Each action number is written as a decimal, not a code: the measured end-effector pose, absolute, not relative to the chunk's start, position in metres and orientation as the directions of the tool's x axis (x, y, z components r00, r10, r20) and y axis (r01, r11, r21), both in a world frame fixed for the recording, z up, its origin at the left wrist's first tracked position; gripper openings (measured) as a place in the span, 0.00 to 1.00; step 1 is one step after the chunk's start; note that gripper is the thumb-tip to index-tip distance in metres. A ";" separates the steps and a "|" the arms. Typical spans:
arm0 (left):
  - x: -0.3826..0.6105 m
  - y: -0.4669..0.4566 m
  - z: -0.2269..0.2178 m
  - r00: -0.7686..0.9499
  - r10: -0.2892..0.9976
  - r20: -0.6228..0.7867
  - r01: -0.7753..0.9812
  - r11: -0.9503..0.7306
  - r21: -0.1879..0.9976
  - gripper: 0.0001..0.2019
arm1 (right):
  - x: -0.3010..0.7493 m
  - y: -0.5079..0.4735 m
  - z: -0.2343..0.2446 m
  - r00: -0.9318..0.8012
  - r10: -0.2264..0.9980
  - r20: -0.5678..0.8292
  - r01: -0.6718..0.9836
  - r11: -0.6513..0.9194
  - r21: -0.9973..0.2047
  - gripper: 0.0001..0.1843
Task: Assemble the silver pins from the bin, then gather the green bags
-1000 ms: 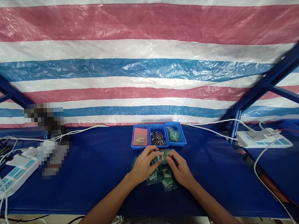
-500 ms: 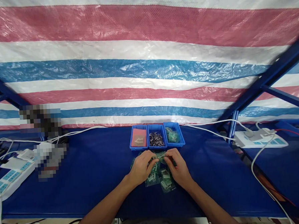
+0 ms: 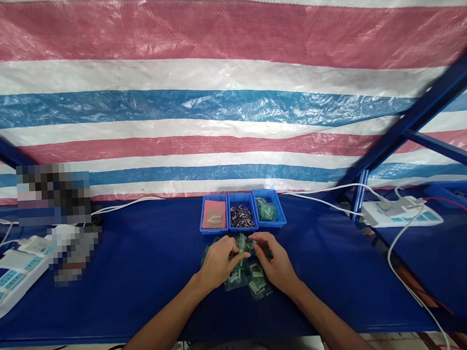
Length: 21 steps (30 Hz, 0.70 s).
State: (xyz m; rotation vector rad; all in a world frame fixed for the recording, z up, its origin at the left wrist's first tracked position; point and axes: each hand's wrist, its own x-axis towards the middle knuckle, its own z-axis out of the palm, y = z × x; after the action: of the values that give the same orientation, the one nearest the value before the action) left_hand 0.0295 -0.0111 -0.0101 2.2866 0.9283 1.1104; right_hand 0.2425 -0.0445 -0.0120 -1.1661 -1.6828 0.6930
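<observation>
My left hand (image 3: 219, 262) pinches a small clear plastic bag (image 3: 242, 242) with greenish contents, held just in front of the blue bins. Close by on the right, my right hand (image 3: 276, 260) is closed at the fingertips beside the bag's opening. Something small and dark shows at those fingertips, too small to name. Beneath both hands lie several more clear bags (image 3: 258, 286) with green and whitish parts inside; the hands partly cover them.
Three blue bins stand side by side: one with pink sheets (image 3: 214, 207), one with small metal pieces like screws (image 3: 241, 216), one with green bagged parts (image 3: 266, 210). Power strips lie left (image 3: 12, 283) and right (image 3: 400, 214), with white cables. A striped tarp (image 3: 230, 107) hangs behind.
My right fingertips have shifted slightly left and now show a small dark thing. The bag stands more upright in my left fingers. The view has shifted a little.
</observation>
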 end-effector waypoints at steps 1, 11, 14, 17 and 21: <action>0.030 -0.011 -0.010 0.453 0.733 0.507 0.390 -0.674 0.627 0.21 | 0.243 -0.044 -0.011 -0.116 0.919 0.377 0.394 0.391 -0.832 0.12; 0.029 -0.010 -0.006 0.476 0.772 0.422 0.436 -0.624 0.648 0.13 | 0.245 -0.044 -0.014 -0.142 0.892 0.429 0.467 0.442 -0.766 0.10; 0.029 -0.010 -0.006 0.477 0.769 0.426 0.442 -0.628 0.640 0.12 | 0.245 -0.043 -0.011 -0.164 0.868 0.468 0.488 0.484 -0.727 0.12; 0.029 -0.010 -0.004 0.475 0.770 0.425 0.442 -0.627 0.641 0.12 | 0.245 -0.042 -0.010 -0.173 0.847 0.503 0.501 0.516 -0.695 0.14; 0.029 -0.010 -0.002 0.478 0.770 0.424 0.429 -0.625 0.652 0.12 | 0.245 -0.041 -0.010 -0.162 0.848 0.505 0.514 0.510 -0.690 0.12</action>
State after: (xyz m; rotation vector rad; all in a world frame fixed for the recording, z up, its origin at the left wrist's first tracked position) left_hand 0.0293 -0.0102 -0.0023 2.2653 0.9940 0.9875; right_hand 0.2451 -0.0407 -0.0103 -1.1346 -1.8249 0.4520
